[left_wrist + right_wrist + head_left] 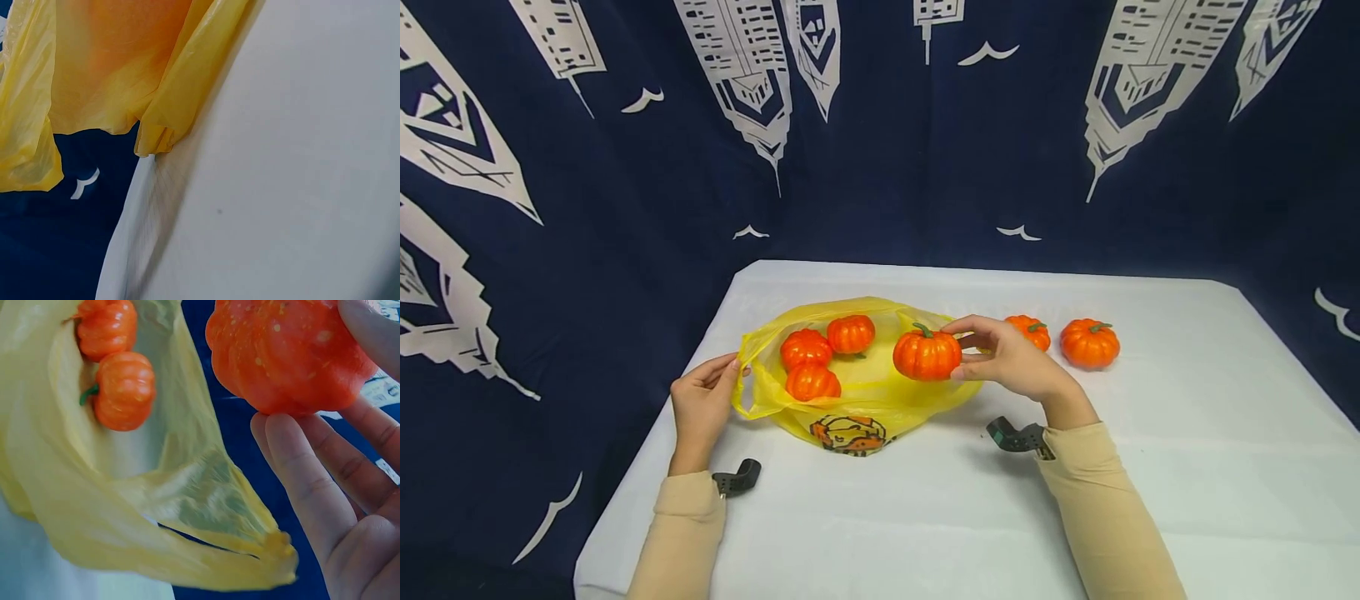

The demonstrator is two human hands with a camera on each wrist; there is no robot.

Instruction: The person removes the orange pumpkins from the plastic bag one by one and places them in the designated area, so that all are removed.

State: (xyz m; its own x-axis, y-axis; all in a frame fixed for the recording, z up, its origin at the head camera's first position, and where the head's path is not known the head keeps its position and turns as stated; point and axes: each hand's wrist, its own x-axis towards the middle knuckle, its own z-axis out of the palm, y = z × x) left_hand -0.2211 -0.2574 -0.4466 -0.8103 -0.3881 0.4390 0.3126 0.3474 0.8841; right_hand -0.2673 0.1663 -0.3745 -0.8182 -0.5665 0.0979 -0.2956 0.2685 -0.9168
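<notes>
A yellow plastic bag (760,396) lies spread with its mouth wide and a printed design on its front. Three small orange pumpkins sit inside it, one at the back (851,334), one at the left (806,348) and one nearest the front (813,382). My left hand (700,412) pinches the bag's left handle; the left wrist view shows yellow plastic (115,112) but not the hand. Over the bag's right side, my right hand (1017,363) grips another pumpkin (927,355) with a green stem. Thumb and fingertips touch this pumpkin (287,356) in the right wrist view.
Two more pumpkins, one partly behind the right hand (1028,331) and one farther right (1090,343), rest on the white-covered table (1210,467). A dark blue cloth (880,183) with white building prints hangs behind. Each wrist carries a dark camera mount (737,478).
</notes>
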